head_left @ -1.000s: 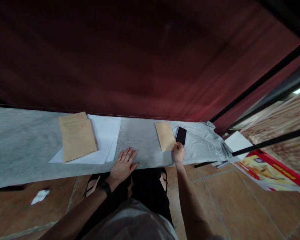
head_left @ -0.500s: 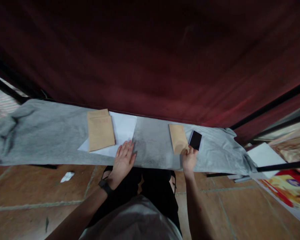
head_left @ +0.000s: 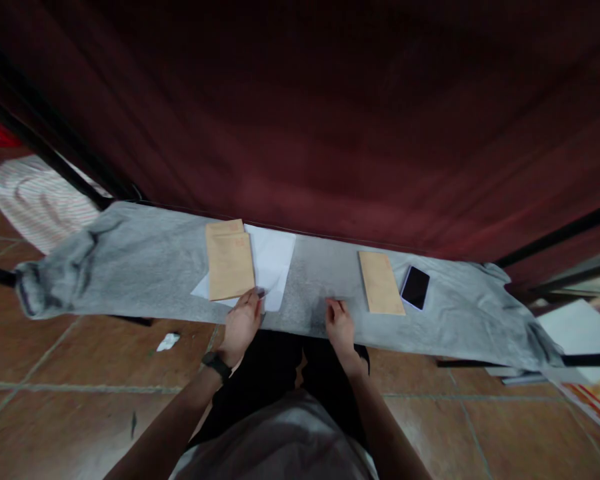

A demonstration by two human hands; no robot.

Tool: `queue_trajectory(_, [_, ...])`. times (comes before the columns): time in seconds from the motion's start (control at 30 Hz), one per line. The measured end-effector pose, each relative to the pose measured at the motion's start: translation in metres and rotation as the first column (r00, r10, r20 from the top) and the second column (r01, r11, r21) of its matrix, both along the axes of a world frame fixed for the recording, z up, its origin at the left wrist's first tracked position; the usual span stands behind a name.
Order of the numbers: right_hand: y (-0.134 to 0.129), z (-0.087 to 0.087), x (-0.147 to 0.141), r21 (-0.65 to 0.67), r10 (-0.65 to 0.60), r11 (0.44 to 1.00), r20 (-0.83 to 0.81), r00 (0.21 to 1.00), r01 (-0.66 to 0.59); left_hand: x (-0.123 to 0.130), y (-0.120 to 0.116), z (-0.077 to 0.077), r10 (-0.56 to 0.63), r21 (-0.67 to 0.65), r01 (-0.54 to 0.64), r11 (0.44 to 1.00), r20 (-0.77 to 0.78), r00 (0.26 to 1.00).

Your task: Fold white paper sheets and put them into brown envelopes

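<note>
My left hand (head_left: 243, 323), with a dark watch on the wrist, is at the lower right corner of a stack of brown paper envelopes (head_left: 230, 267). Its fingers are bent together over white paper sheets (head_left: 273, 260) lying under the envelopes; what they pinch, if anything, is hidden. My right hand (head_left: 340, 327) hovers by the near edge of the grey cloth (head_left: 320, 267), fingers curled in and nothing seen in them. To its right lies a single brown envelope (head_left: 383, 283), and beyond that a phone (head_left: 415, 288) with a dark screen and pale purple edge.
The cloth covers a long narrow bench in front of a dark red curtain (head_left: 305, 147). Black metal bars (head_left: 570, 230) stand at both ends. Striped fabric (head_left: 45, 197) hangs at the left. Crumpled tissue (head_left: 168, 341) lies on the tiled floor; a white board (head_left: 580, 330) is at the right.
My right hand has left the phone and moved left, fingers curling. My left hand, flat on the white paper before, now has bent fingers at the envelopes' corner. The view has shifted left.
</note>
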State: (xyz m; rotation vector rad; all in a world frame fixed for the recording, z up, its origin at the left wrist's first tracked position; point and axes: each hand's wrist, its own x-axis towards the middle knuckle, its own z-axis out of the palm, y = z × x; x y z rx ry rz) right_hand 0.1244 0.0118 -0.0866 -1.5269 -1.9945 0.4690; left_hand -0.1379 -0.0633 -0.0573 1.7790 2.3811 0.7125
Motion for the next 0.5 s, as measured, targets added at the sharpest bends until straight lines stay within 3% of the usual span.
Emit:
queue_trajectory(0.07, [0.002, 0.001, 0.001, -0.018, 0.003, 1.0, -0.028, 1.0, -0.003, -0.011, 0.005, 0.001, 0.111, 0.042, -0.122, 0.992, 0.201, 0.973])
queue_trajectory(0.13, [0.004, 0.002, 0.002, -0.042, -0.008, 0.999, -0.089, 0.996, 0.004, -0.022, 0.01, 0.001, 0.2, 0.078, -0.25, 0.965, 0.396, 0.896])
queue_trajectory(0.2, [0.007, 0.002, 0.002, -0.073, -0.019, 0.997, -0.189, 0.982, 0.005, -0.03, 0.013, 0.003, 0.198, 0.128, -0.302, 0.945, 0.511, 0.836])
queue_trajectory(0.33, [0.012, 0.002, -0.009, -0.129, -0.025, 0.991, -0.401, 0.916, -0.03, -0.033, 0.012, 0.012, 0.179, 0.217, -0.305, 0.927, 0.459, 0.87])
queue_trajectory(0.5, [0.02, 0.003, -0.041, -0.133, 0.02, 0.986, -0.488, 0.872, -0.097, -0.024, 0.007, 0.018, 0.184, 0.228, -0.291, 0.929, 0.399, 0.898])
